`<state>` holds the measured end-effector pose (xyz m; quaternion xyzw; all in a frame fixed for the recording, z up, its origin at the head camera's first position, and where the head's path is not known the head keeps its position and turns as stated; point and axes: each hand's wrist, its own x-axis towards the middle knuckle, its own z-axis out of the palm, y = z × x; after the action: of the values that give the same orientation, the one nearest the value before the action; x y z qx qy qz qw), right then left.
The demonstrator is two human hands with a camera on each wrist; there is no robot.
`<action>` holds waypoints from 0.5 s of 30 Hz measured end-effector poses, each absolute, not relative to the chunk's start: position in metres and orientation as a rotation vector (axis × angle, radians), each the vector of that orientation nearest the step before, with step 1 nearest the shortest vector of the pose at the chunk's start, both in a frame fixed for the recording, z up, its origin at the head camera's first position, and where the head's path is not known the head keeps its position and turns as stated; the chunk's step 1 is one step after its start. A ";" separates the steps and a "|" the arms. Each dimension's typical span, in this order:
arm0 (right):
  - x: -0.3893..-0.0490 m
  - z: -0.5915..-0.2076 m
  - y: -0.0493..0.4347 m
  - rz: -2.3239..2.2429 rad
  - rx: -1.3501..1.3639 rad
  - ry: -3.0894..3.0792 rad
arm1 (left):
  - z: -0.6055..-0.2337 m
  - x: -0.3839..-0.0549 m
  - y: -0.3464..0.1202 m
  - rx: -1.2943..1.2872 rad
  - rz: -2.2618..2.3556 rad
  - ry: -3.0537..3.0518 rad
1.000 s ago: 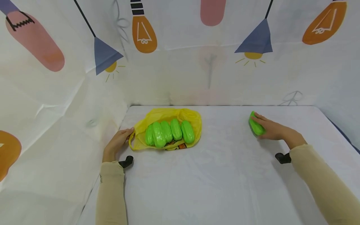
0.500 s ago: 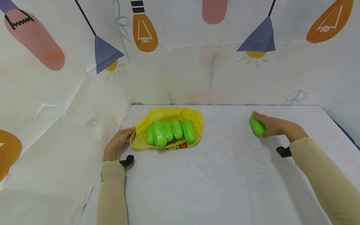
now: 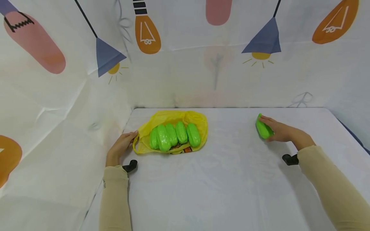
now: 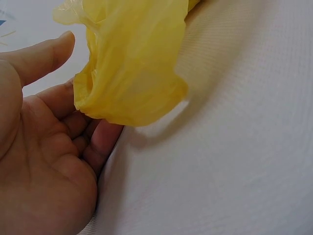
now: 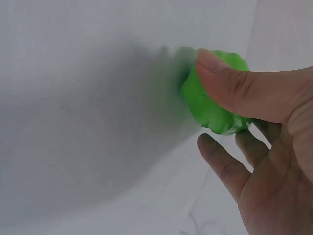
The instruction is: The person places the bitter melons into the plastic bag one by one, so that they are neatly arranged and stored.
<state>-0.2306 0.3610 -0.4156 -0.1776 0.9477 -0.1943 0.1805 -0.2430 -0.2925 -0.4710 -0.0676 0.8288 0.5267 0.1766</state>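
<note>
At the left a yellow plastic bag lies with its mouth spread, several glossy green oblong pieces side by side in it. My left hand holds the bag's left edge; in the left wrist view the fingers go behind the yellow film, while the thumb stands apart from it. Far to the right, my right hand grips a like green ribbed oblong piece from the right side. The right wrist view shows the thumb across its lobed end; some other fingers are hidden behind it.
A white-covered table spreads beneath both hands. White cloth printed with lamps and bulbs hangs along the back and left edges. Each wrist carries a small black camera mount.
The view shifts slightly with the head. The right hand keeps its grip on the green piece at nearly the same spot; the left hand and bag stay put.
</note>
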 end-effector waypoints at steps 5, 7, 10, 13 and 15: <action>-0.228 -0.419 0.362 -0.575 -0.531 2.700 | -0.471 -0.243 -0.293 -0.184 1.487 2.370; -0.227 -0.421 0.362 -0.584 -0.535 2.704 | -0.471 -0.243 -0.293 -0.172 1.490 2.377; -0.226 -0.423 0.362 -0.591 -0.532 2.703 | -0.468 -0.241 -0.293 -0.156 1.505 2.370; -0.227 -0.424 0.362 -0.576 -0.530 2.709 | -0.461 -0.239 -0.291 -0.156 1.532 2.347; -0.228 -0.424 0.361 -0.573 -0.533 2.714 | -0.456 -0.236 -0.289 -0.158 1.540 2.333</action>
<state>-0.2278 0.3612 -0.4242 -0.1863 0.9488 -0.2004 0.1577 -0.2360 -0.2891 -0.4559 -0.0555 0.8212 0.5419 0.1701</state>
